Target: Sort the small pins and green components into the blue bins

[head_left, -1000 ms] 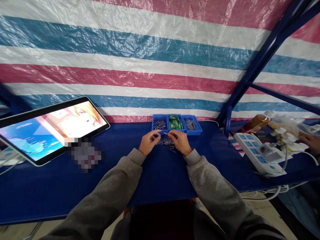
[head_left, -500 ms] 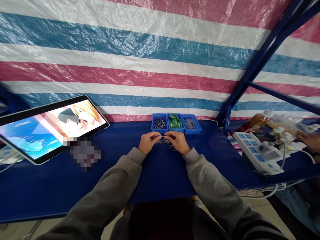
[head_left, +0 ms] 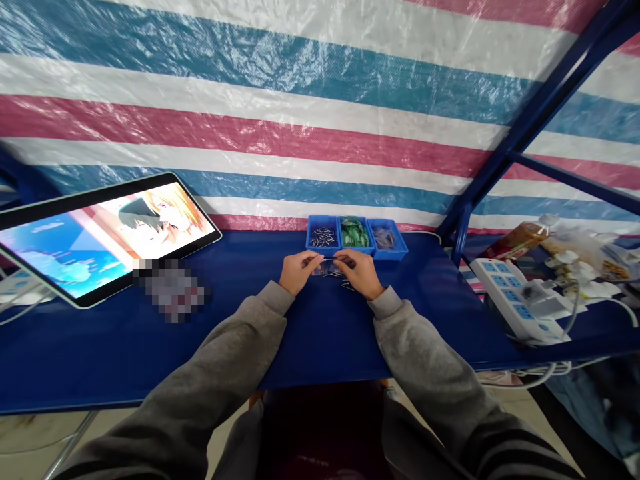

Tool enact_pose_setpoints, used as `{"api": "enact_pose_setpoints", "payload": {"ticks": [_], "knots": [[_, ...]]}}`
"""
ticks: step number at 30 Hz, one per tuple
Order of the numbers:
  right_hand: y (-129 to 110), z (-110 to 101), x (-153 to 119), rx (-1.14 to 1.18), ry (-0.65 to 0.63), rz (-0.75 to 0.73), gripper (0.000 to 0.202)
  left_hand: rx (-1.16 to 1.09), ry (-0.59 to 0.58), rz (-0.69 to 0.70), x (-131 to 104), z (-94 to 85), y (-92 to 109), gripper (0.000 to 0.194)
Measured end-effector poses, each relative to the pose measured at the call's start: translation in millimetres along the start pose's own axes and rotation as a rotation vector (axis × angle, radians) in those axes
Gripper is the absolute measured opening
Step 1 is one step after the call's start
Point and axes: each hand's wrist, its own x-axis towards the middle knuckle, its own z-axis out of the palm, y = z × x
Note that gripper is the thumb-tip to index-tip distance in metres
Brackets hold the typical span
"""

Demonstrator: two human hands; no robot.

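My left hand (head_left: 300, 271) and my right hand (head_left: 361, 272) face each other over the blue table, fingertips pinched. A thin dark rod-like piece (head_left: 329, 259) spans the small gap between them, an end in each hand. Under and between the hands lie several small metal pieces (head_left: 347, 285), partly hidden by my fingers. Just behind stand three joined blue bins: the left bin (head_left: 323, 246) holds small metal pieces, the middle bin (head_left: 356, 250) green packets, and the right bin (head_left: 390, 253) clear plastic pieces.
A large tablet (head_left: 107, 240) with a lit picture leans at the left, a blurred-out object (head_left: 176, 291) beside it. On the right are a white power strip (head_left: 515, 300) with plugs, an orange-brown bottle (head_left: 520, 238), plastic bags and a blue frame post (head_left: 461, 230).
The hands have moved slightly apart, so the thin piece between them shows more. The view has tilted down a little. The other person's hand at the far right is out of sight.
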Motion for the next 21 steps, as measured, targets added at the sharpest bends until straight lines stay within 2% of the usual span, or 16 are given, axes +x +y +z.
{"api": "enact_pose_setpoints", "payload": {"ticks": [7, 21], "knots": [[-0.4, 0.1, -0.4, -0.008, -0.011, -0.005, 0.018, -0.019, 0.0, -0.02, 0.5, 0.1, 1.4, 0.033], [-2.1, 0.4, -1.5, 0.058, -0.035, 0.062, 0.025, -0.178, 0.038, -0.052, -0.6, 2.8, 4.1, 0.03]]}}
